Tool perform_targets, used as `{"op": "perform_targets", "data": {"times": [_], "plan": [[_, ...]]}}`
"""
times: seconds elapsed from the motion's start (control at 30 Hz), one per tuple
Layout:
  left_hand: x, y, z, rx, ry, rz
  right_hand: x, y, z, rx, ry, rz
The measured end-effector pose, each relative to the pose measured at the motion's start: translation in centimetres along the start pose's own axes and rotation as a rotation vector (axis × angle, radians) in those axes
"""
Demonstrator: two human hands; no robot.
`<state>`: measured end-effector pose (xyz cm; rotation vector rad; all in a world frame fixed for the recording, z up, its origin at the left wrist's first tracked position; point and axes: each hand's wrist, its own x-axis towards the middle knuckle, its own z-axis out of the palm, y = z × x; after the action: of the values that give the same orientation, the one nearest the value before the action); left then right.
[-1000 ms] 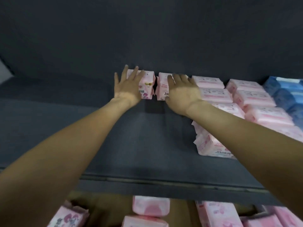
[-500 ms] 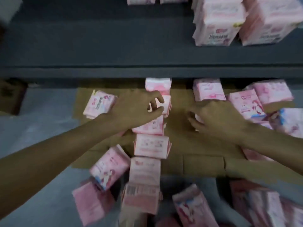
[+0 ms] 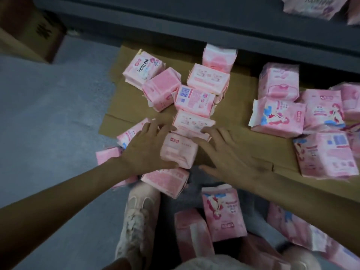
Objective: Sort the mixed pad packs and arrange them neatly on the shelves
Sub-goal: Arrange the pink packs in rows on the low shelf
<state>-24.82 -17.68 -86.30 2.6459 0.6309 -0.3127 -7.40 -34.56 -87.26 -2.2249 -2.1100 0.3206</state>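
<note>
Several pink pad packs lie mixed on a flat cardboard sheet (image 3: 241, 131) on the floor below the dark grey shelf (image 3: 194, 26). A column of packs runs down the middle. My left hand (image 3: 146, 152) and my right hand (image 3: 231, 158) flank one small pink pack (image 3: 179, 151) in that column, fingers straight and touching its two sides. My right fingertips also reach the pack above it (image 3: 192, 121). My left hand partly covers a pack at the left (image 3: 128, 133). Larger packs with a cartoon figure (image 3: 278, 115) lie to the right.
More pink packs (image 3: 311, 6) stand on the shelf at the top right. A brown cardboard box (image 3: 29, 30) sits at the top left on the grey floor. A light shoe (image 3: 136, 221) stands just below the hands, with more packs (image 3: 224, 213) around it.
A second ago both hands pressed packs on the shelf. The view has dropped to the floor pile, and the hands have come down the middle column to a nearer pack.
</note>
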Motion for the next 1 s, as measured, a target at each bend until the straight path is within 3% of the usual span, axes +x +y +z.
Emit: {"op": "perform_targets", "data": {"times": [0.1,0.23,0.33,0.4,0.53,0.7,0.87,0.93,1.0], "plan": [[-0.9,0.5,1.0,-0.145,-0.043,-0.073,2.5,0.6,0.5,-0.059,-0.091,0.046],[0.4,1.0,2.2,-0.077,0.035,0.054,4.6,1.4,0.2,-0.021,-0.166,0.141],[1.1,0.4,1.9,-0.061,-0.043,-0.006,5.4,1.6,0.0,0.164,-0.110,0.222],[1.2,0.2,1.5,-0.049,0.007,0.057,4.8,2.1,-0.3,0.248,-0.057,0.271],[1.5,0.4,0.7,-0.280,0.111,0.101,1.5,4.6,-1.9,0.148,0.016,0.304],[2.9,1.2,0.4,-0.557,0.100,-0.013,-2.8,7.8,-1.2,0.092,-0.120,0.411],[6.0,-0.4,-0.6,-0.473,0.146,-0.146,-4.0,8.8,-0.5,0.086,-0.121,0.470],[6.2,-0.5,-0.5,-0.279,0.205,0.000,-4.1,8.6,0.0,0.105,-0.109,0.472],[5.6,-0.3,0.3,-0.084,0.267,0.303,-4.5,8.3,0.4,0.084,-0.096,0.436]]}}
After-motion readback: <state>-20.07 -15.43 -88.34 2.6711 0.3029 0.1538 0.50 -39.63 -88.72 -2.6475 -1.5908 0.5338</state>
